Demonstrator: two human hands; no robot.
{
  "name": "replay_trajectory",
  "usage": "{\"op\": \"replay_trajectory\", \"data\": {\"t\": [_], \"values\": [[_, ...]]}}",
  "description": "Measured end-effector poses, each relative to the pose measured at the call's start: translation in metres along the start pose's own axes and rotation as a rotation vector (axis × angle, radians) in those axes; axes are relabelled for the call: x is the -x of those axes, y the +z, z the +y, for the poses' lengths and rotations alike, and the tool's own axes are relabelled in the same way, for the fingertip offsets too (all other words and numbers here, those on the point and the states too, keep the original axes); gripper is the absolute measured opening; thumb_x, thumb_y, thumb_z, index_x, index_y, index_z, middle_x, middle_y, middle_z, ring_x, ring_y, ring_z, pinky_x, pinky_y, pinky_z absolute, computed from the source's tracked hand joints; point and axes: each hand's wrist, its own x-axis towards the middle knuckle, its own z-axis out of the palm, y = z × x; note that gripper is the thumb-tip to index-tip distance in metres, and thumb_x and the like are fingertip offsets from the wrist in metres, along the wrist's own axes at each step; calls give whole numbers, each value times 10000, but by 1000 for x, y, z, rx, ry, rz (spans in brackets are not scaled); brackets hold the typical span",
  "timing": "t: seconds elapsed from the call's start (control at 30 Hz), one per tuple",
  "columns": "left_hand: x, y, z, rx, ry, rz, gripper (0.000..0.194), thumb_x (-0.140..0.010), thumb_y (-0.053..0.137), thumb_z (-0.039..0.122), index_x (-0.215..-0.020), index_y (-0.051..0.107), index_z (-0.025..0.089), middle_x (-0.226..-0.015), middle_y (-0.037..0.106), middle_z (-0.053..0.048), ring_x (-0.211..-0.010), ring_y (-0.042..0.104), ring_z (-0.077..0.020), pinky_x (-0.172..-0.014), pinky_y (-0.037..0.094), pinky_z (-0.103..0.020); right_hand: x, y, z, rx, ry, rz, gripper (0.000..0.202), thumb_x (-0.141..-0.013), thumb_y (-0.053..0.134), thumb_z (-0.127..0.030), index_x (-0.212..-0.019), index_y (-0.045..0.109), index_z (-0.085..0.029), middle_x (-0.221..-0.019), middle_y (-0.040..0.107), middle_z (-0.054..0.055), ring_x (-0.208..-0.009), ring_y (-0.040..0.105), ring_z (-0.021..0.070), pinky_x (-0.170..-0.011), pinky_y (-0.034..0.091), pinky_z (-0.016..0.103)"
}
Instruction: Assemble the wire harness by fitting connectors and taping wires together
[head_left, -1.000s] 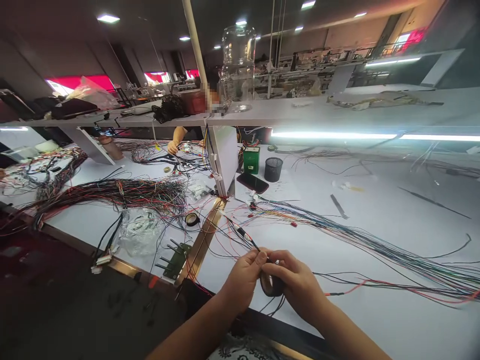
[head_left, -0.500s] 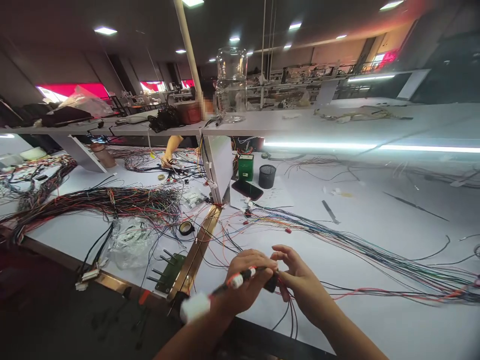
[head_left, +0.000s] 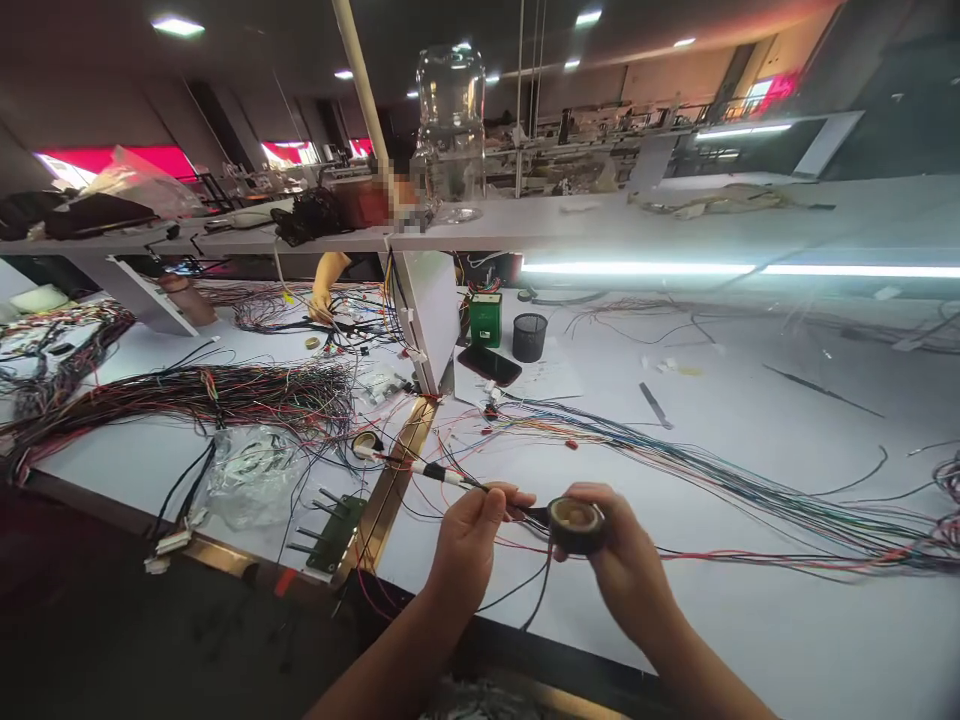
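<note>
My left hand is closed around a thin wire bundle, which has white and black bands along it and points up and left. In my right hand is a roll of black tape, gripped at its outer edge. A short strip of tape stretches from the roll to the wires beside my left fingers. Dark loose wires hang below the roll. Behind my right hand, long red and black wires run off to the right across the white table.
A multicoloured wire bundle crosses the table. Behind it stand a black mesh cup, a green box and a phone. At left lie a large wire harness and a pegged green block. A co-worker's hand touches wires beyond.
My hands have moved apart, and the tape roll now shows clearly in my right hand. The banded wire end has swung away from me, up and left. The view has shifted slightly.
</note>
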Motion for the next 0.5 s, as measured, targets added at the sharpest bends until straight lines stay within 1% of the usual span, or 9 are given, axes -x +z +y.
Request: {"op": "replay_trajectory", "data": {"t": [0.03,0.1,0.13,0.2,0.27,0.33,0.4,0.43,0.5], "values": [[0,-1,1,0,40,-35,289,-935,484,372,-937,681,161,-950,727,-99,-884,635,-200,-846,483,-355,-4,-2,-2,-79,157,-13,208,-875,498,-206,-1075,488,-259,-857,594,4,-608,591,130,-638,485,317],[-1,-3,5,-40,131,-167,296,-941,469,362,-925,696,173,-976,723,-107,-1034,610,-239,-930,452,-403,-12,-5,-6,-160,427,-104,193,-845,540,-257,-1031,496,-227,-720,568,-41,-465,522,92,-545,440,273],[-3,-3,7,-69,189,-241,299,-943,460,364,-930,695,179,-971,723,-108,-1075,596,-250,-951,440,-423,-16,-5,-8,-162,520,-155,234,-821,571,-274,-1036,493,-224,-723,569,-47,-426,493,76,-494,404,251],[-9,-3,11,-140,314,-352,298,-953,435,361,-955,680,193,-926,731,-99,-1080,599,-249,-981,416,-455,-23,-6,-12,-155,619,-234,361,-773,630,-302,-1091,471,-239,-858,597,-23,-401,465,54,-411,323,219],[-15,-2,13,-228,417,-378,303,-963,404,346,-951,667,196,-883,730,-89,-999,633,-230,-979,415,-453,-25,-6,-13,-203,614,-252,447,-755,650,-320,-1149,446,-260,-1017,580,11,-440,484,52,-409,323,216],[-19,-1,11,-304,436,-326,303,-967,389,336,-945,653,188,-841,716,-80,-861,658,-200,-889,471,-397,-23,-7,-14,-285,544,-222,412,-780,618,-329,-1152,455,-257,-1041,554,10,-487,493,55,-484,383,244],[-20,2,6,-340,395,-244,280,-961,405,350,-960,631,184,-768,692,-56,-717,640,-167,-736,499,-322,-19,-7,-17,-311,464,-222,352,-810,600,-348,-1126,483,-245,-999,543,-2,-543,497,67,-574,411,270],[-19,3,4,-340,360,-210,270,-958,416,363,-968,618,184,-730,675,-39,-659,618,-152,-676,488,-296,-17,-8,-20,-296,441,-255,328,-818,605,-354,-1106,497,-238,-968,546,-4,-597,516,86,-615,416,278],[-17,7,2,-295,259,-169,271,-958,413,394,-978,589,189,-675,643,-10,-588,567,-131,-617,460,-269,-13,-7,-26,-246,417,-346,291,-824,631,-348,-1060,514,-222,-901,569,-1,-747,559,137,-700,423,295]]}}
